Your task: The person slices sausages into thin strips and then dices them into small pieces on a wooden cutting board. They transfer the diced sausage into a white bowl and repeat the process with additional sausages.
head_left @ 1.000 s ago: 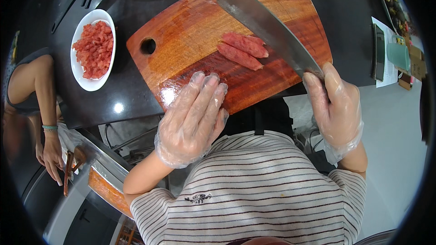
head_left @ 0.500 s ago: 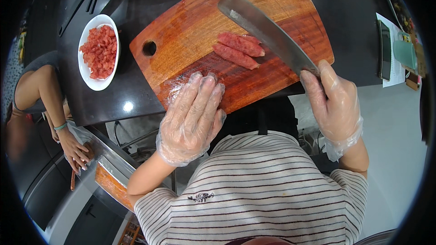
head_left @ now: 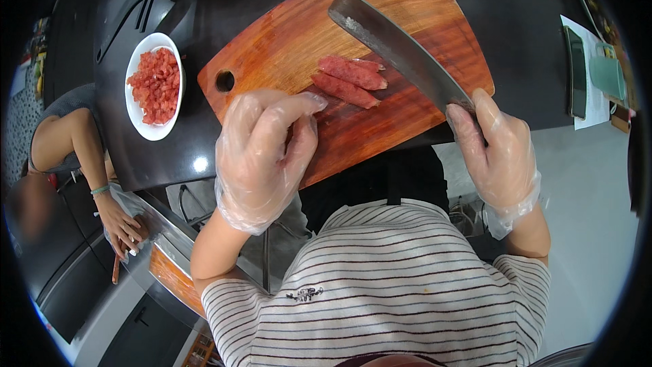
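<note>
Two gloved hands (head_left: 263, 156), one cleaver (head_left: 404, 47), one wooden cutting board (head_left: 387, 3) with three sausage pieces (head_left: 345, 90), one white bowl (head_left: 152, 134), two black chopsticks (head_left: 147, 0).

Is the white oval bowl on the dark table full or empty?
Mostly full: small diced red pieces cover most of the inside of the white oval bowl; their depth cannot be told.

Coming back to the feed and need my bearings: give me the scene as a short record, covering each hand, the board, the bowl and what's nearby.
Left hand: left hand in a clear glove, fingers curled beside the sausages; contact unclear
Right hand: right hand, also gloved, gripping the knife
Knife: blade over the board, right of the sausages
Board: wooden board, sausages on it
Bowl: white bowl of diced red meat, left of the board
Nearby: another person's bare hand, far left
</note>
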`<state>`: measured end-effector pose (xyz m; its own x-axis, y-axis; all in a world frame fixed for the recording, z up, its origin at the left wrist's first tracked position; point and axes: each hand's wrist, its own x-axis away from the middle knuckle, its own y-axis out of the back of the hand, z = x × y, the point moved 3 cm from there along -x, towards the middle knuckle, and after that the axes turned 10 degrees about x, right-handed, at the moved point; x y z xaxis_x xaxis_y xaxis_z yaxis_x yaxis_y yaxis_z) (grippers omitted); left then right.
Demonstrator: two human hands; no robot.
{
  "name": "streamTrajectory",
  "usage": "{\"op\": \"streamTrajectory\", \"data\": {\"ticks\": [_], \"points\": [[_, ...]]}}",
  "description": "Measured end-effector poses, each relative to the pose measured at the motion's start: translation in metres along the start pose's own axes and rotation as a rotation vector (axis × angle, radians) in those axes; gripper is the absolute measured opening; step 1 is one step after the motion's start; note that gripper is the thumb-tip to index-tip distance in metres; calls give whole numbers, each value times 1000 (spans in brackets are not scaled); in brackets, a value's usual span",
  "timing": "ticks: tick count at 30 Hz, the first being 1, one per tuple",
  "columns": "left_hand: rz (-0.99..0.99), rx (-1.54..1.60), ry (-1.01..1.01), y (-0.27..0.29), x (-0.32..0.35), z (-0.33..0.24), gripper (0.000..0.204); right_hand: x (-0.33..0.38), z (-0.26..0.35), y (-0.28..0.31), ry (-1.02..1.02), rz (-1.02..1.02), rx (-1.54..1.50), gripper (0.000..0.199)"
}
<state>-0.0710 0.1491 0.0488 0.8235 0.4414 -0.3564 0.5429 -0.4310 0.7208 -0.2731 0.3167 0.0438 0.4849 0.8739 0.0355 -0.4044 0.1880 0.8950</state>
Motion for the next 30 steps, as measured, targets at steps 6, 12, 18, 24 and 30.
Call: {"op": "streamTrajectory", "data": {"ticks": [6, 12, 18, 24, 30], "points": [[192, -119, -105, -10, -27, 0, 44, 0, -2, 2, -12, 1, -19, 28], [250, -193, -218, -6, -2, -8, 48, -1, 2, 2, 20, 11, 11, 28], [194, -192, -234, -17, 38, -16, 52, -1, 16, 2, 67, 155, 66, 26], [343, -151, -81, -27, 64, -10, 75, -1, 26, -3, 111, 164, 110, 26], [374, -115, -49, -29, 68, -8, 80, 1, 26, -8, 127, 154, 119, 25]]}}
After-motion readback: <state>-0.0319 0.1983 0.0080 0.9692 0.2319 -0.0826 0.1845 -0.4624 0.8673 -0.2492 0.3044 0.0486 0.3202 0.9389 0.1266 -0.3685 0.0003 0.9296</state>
